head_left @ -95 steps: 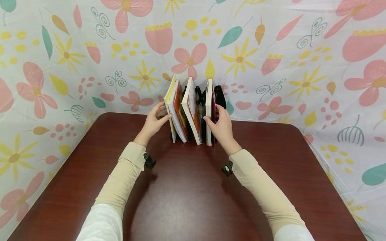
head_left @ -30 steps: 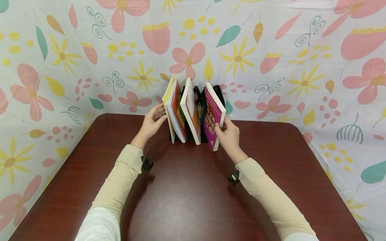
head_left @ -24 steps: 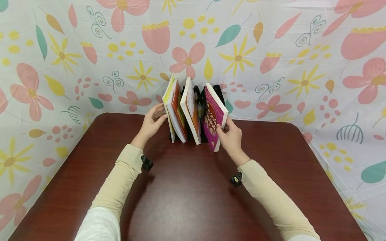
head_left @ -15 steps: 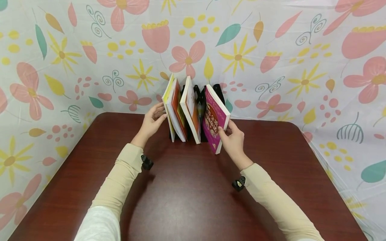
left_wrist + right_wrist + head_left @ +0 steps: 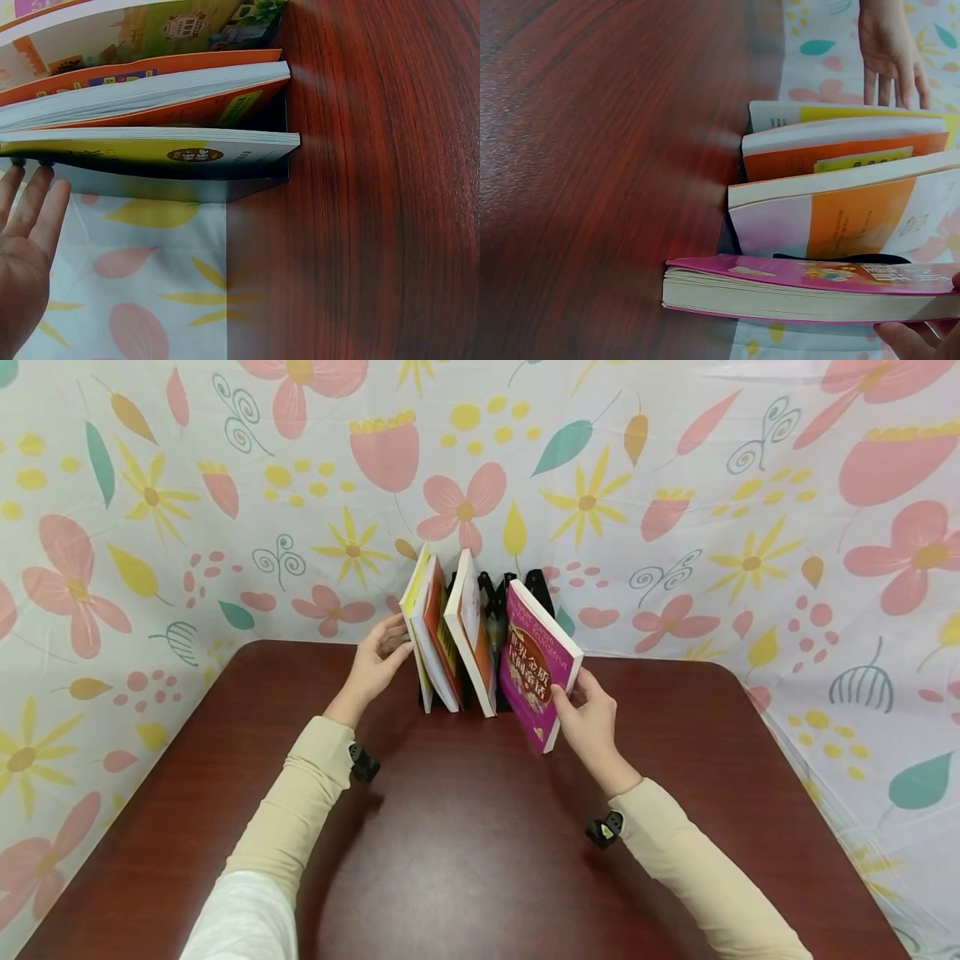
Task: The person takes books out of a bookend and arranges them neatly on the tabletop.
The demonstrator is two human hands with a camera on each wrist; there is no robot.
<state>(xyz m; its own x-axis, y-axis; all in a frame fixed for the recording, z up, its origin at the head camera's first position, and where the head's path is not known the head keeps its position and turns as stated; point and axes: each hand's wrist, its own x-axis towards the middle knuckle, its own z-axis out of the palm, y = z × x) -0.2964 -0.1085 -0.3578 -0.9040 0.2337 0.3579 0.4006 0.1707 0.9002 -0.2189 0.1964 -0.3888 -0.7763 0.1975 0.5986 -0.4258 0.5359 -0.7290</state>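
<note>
My right hand point(image 5: 592, 727) grips a magenta book point(image 5: 536, 668) by its near edge, thumb on the cover and fingers behind. The book is angled out toward me at the right end of a black book rack point(image 5: 538, 587). Left of it stand a white-and-orange book point(image 5: 847, 217), an orange book point(image 5: 780, 166) and a yellow-covered book point(image 5: 127, 150), leaning slightly. My left hand point(image 5: 371, 668) is at the row's left end; in the left wrist view its straight fingers point(image 5: 34, 199) touch the rack's dark outer side point(image 5: 165, 184).
The rack stands at the back of a dark red-brown wooden table point(image 5: 450, 860). Close behind it hangs a white cloth point(image 5: 675, 485) printed with flowers and leaves. Each wrist wears a small black camera, the left point(image 5: 363, 763) and the right point(image 5: 604, 830).
The right hand has drawn the magenta book from the row's right end toward me and to the right, turning its cover into view. The left hand has stayed at the row's left end.
</note>
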